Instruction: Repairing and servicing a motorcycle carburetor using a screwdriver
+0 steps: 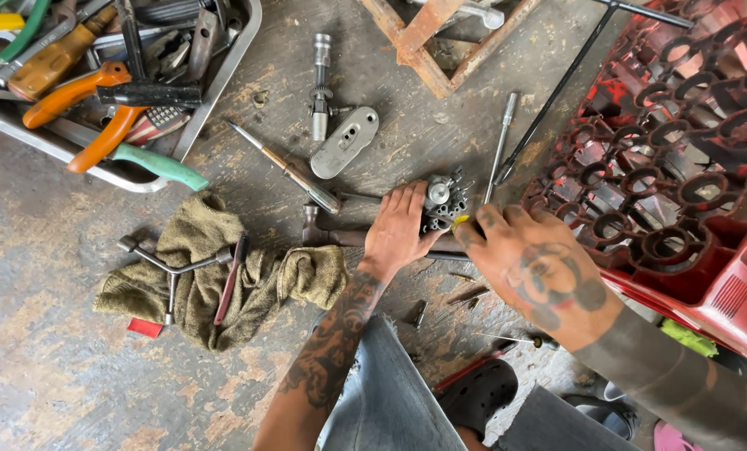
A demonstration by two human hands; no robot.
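Note:
A small grey metal engine part (443, 200) with several ports rests on the concrete floor at the middle. My left hand (398, 230) lies flat against its left side and steadies it. My right hand (528, 267) comes in from the right, its fingers pinched on a small tool with a yellow tip (460, 221) that touches the part's lower right edge. A hammer (331, 234) lies under my left hand, mostly hidden.
A metal tray (215, 92) of pliers and tools sits top left. An olive rag (206, 267) with a three-way wrench (173, 271) lies left. A screwdriver (286, 167), a shaft (320, 88), a metal plate (345, 142) and a T-wrench (557, 92) lie behind. A red crate (682, 167) stands right.

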